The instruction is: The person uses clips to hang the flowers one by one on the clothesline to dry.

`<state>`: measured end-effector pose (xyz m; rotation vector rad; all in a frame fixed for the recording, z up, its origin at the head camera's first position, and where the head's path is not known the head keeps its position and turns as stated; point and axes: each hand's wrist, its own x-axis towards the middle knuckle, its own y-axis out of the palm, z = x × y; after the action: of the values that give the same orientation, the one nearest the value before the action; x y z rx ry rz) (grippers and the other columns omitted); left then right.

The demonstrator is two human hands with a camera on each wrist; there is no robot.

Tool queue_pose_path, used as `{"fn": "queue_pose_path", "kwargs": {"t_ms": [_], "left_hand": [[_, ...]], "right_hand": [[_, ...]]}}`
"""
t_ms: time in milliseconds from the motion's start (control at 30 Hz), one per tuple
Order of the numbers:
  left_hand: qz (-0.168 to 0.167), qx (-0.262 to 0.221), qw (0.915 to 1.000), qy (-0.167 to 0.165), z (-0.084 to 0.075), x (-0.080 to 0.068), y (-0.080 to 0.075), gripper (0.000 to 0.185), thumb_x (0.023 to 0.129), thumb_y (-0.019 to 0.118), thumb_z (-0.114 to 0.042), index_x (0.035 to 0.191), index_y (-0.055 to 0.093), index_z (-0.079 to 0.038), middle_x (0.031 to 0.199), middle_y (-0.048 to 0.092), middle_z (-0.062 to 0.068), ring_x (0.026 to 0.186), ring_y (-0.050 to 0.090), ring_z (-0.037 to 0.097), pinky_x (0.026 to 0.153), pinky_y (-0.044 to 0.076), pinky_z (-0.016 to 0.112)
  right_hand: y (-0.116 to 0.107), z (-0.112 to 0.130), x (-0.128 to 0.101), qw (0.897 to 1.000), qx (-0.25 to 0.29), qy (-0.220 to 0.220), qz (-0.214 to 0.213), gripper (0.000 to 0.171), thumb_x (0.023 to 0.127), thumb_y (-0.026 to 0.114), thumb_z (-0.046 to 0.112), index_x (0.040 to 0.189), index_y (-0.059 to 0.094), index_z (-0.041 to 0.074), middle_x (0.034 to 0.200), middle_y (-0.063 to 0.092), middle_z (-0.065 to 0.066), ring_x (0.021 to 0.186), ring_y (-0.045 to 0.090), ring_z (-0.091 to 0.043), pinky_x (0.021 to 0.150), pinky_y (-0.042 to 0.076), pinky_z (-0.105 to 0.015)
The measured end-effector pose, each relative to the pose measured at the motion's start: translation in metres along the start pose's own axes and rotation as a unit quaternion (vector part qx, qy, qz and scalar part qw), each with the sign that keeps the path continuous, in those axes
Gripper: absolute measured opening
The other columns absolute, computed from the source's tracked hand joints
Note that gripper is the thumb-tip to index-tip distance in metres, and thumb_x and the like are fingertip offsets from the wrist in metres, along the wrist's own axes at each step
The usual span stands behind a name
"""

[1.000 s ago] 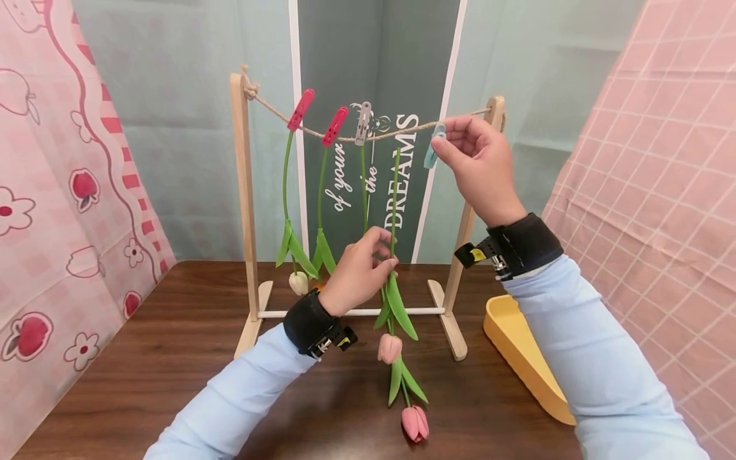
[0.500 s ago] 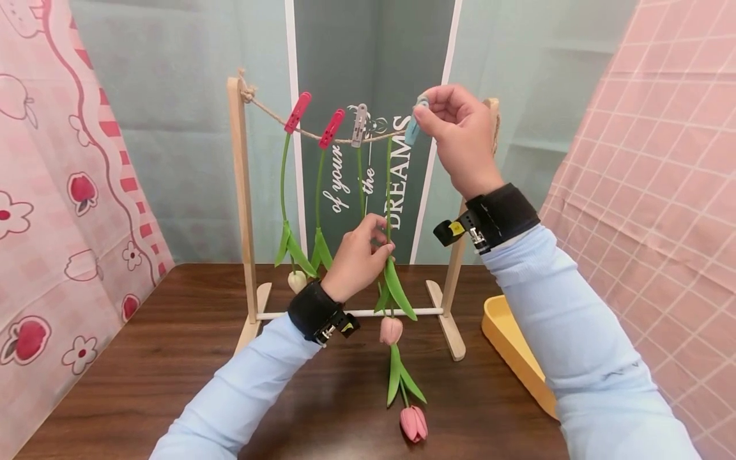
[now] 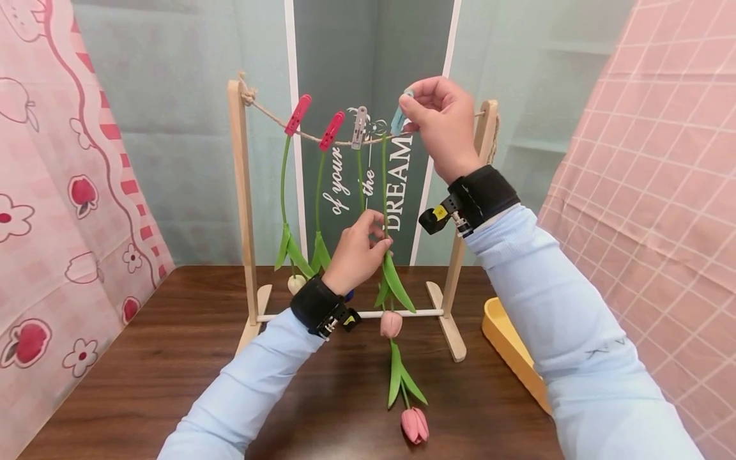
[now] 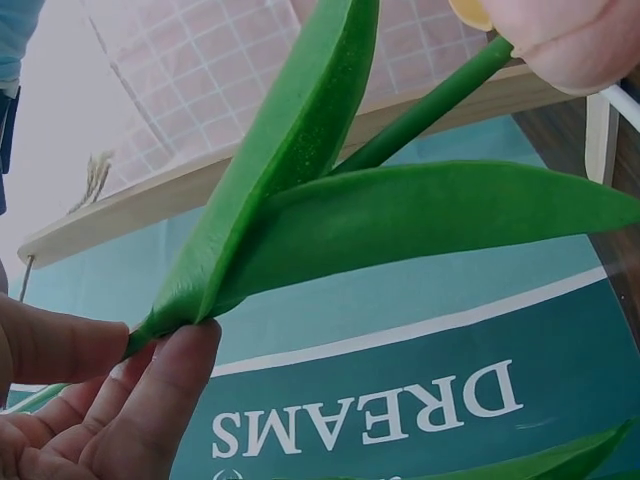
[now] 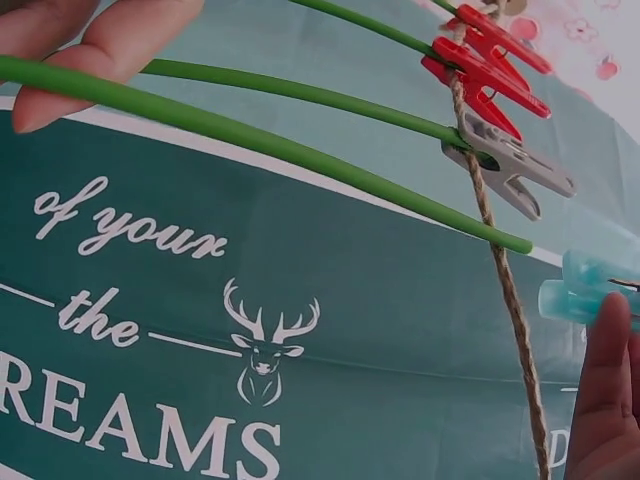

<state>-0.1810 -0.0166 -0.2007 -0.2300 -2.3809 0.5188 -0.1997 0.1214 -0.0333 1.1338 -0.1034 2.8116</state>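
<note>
My left hand [image 3: 358, 250] pinches the green stem of a pale pink tulip [image 3: 391, 324], which hangs bloom down with its stem end at the rope [image 3: 375, 139]. In the left wrist view, thumb and fingers grip the stem right above the leaves [image 4: 300, 235]. My right hand [image 3: 445, 124] pinches a light blue clothespin [image 3: 400, 116] close to the rope, just right of the stem end. The right wrist view shows the clothespin [image 5: 590, 285] apart from the stem tip [image 5: 515, 242], which crosses the rope. Two red clothespins [image 3: 298, 115] and a grey one [image 3: 359, 128] clip other stems to the rope.
A wooden frame [image 3: 243, 191] carries the rope between its posts, with a white bar [image 3: 425, 313] low across it. A darker pink tulip [image 3: 414, 425] lies on the brown table [image 3: 144, 370]. At the right stands a yellow tray [image 3: 512, 348], partly behind my sleeve.
My right hand has moved left along the rope with the light blue clothespin, nearer the stem. My left hand has raised the pale pink tulip slightly, bringing its stem end up to the rope.
</note>
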Motion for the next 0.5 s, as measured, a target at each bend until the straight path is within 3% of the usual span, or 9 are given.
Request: {"fn": "queue_pose_path", "kwargs": {"t_ms": [500], "left_hand": [[0.006,0.006,1.0,-0.002,0.0034,0.0002,0.003,0.028,0.095,0.062,-0.003,0.121,0.051,-0.003,0.091,0.064,0.009,0.068,0.062,0.018,0.059,0.046,0.029]], "right_hand": [[0.0095,-0.0062,0.0015,0.999,0.016,0.04,0.001,0.008,0.089,0.07,0.002,0.084,0.063,0.004,0.077,0.061,-0.007,0.072,0.059,-0.019,0.069,0.056,-0.031]]}}
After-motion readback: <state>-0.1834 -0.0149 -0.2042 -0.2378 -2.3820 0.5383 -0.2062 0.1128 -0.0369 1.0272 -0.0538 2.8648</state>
